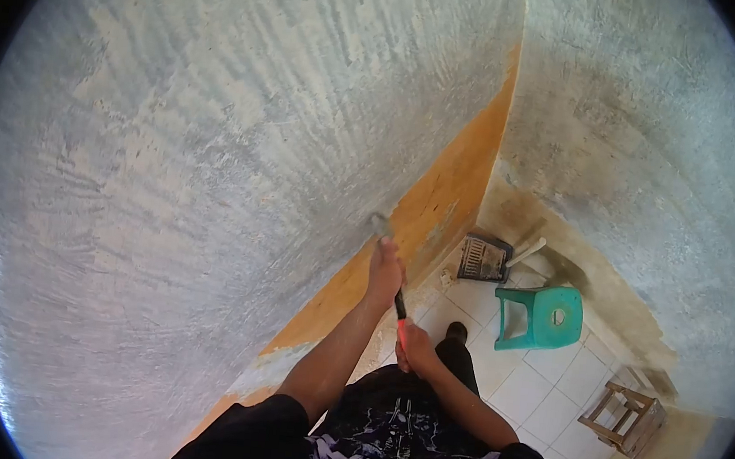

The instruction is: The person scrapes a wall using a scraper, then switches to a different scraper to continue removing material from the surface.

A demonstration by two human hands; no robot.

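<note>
Left hand [384, 270] and right hand [414, 347] clamped on roller handle [399, 305], roller head [381, 224] apparently touching wall [219, 129]

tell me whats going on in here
A person stands in a room corner, both hands on a long-handled roller. The left hand grips high near the head, the right hand lower on the handle. The roller head meets the grey wall just above an orange band. A paint tray, green stool and wooden stool sit on the tiled floor.

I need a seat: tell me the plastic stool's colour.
Teal green; the stool shows in the head view, on the white tiled floor.
</note>
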